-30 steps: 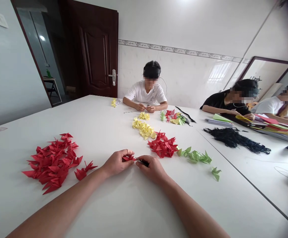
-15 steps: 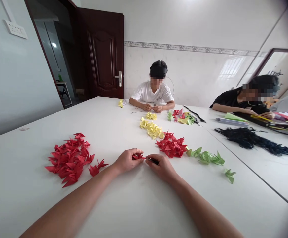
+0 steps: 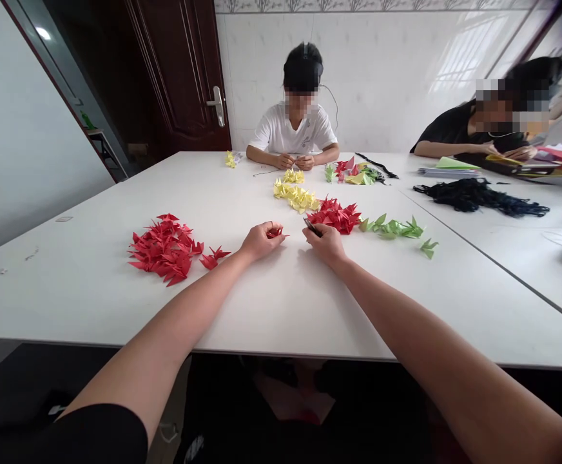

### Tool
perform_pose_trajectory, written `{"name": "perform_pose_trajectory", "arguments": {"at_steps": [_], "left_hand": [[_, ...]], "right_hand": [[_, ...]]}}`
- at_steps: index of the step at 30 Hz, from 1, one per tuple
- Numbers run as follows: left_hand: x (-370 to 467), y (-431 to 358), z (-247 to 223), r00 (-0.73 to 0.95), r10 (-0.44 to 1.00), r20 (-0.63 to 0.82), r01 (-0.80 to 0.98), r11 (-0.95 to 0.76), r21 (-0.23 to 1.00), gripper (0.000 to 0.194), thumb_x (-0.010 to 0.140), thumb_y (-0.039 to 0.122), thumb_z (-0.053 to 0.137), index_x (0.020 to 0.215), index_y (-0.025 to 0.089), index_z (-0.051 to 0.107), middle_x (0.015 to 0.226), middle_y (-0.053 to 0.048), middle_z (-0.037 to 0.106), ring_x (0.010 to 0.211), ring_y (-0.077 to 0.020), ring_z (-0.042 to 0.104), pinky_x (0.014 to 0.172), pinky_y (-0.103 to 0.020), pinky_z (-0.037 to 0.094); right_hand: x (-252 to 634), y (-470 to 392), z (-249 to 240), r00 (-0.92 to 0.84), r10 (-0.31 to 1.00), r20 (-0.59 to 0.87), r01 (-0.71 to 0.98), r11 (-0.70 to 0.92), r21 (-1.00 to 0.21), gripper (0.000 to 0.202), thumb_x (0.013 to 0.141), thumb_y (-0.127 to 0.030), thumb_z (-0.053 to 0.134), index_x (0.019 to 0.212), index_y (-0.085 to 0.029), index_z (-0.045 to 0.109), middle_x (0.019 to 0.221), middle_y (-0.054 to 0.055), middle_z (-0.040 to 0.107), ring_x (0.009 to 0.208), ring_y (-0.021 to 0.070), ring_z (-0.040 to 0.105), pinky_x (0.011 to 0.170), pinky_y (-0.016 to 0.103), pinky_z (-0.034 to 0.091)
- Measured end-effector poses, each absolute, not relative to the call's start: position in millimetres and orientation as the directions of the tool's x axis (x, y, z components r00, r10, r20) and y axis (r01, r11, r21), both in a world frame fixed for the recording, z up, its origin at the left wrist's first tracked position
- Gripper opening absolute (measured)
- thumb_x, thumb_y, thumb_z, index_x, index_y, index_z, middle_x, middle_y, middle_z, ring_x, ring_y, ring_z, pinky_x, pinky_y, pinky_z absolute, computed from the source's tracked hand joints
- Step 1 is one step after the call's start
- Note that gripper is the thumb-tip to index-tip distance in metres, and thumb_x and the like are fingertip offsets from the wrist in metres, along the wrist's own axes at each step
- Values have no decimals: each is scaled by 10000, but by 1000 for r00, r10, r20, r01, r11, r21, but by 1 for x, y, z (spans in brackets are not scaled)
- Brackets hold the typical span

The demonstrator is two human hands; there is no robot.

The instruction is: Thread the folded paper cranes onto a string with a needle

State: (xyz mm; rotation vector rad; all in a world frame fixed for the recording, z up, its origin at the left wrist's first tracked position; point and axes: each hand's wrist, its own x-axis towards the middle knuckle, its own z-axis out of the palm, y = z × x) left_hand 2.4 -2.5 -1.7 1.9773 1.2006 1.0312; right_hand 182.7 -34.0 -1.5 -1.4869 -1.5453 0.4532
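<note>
My left hand (image 3: 260, 242) is closed, pinching a red paper crane (image 3: 276, 233) whose pointed tip sticks out toward the right. Across a small gap, my right hand (image 3: 327, 245) is closed around a slim dark tool (image 3: 312, 227), its kind partly hidden by the fingers. Left of my left forearm lies a loose red folded crane (image 3: 214, 258), beside a big pile of red cranes (image 3: 162, 250). Just beyond my right hand is a second heap of red cranes (image 3: 336, 216), with green cranes (image 3: 393, 228) trailing off to its right.
Yellow cranes (image 3: 294, 194) lie farther across the white table (image 3: 281, 309). A bundle of black cords (image 3: 479, 196) rests at the right, near stacked paper (image 3: 448, 169). One person (image 3: 293, 132) sits opposite, another (image 3: 459, 132) at the far right.
My right hand has drawn away from the red crane to the right, and the tool's tip now shows. The view has tilted down, bringing the table's near edge into sight.
</note>
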Motion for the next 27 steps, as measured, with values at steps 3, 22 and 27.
{"name": "perform_pose_trajectory", "arguments": {"at_steps": [3,22,27], "left_hand": [[2,0,-4,278,910,308,451,-407,794,363,679,322,593,970,107,607,895,-81,651,758,-142,594,740,-265,471],[-1,-3,-5,305,894,328,299,-417,858,563,700,213,604,1232,176,424,980,-54,595,817,-133,605,815,-292,472],[12,12,-4,329,887,325,221,-407,886,527,728,217,591,1226,179,420,995,-55,586,775,-117,598,792,-288,482]], "right_hand": [[186,-48,-4,160,923,349,581,198,-790,235,703,-353,481,569,-162,508,532,-5,500,533,110,430,498,222,289],[179,-49,5,-64,939,337,563,313,-765,375,794,-479,415,739,-163,611,620,8,548,580,138,496,517,231,361],[165,-18,5,-113,941,321,428,337,-838,402,809,-463,428,1010,-158,595,785,60,632,708,172,570,621,267,430]]}}
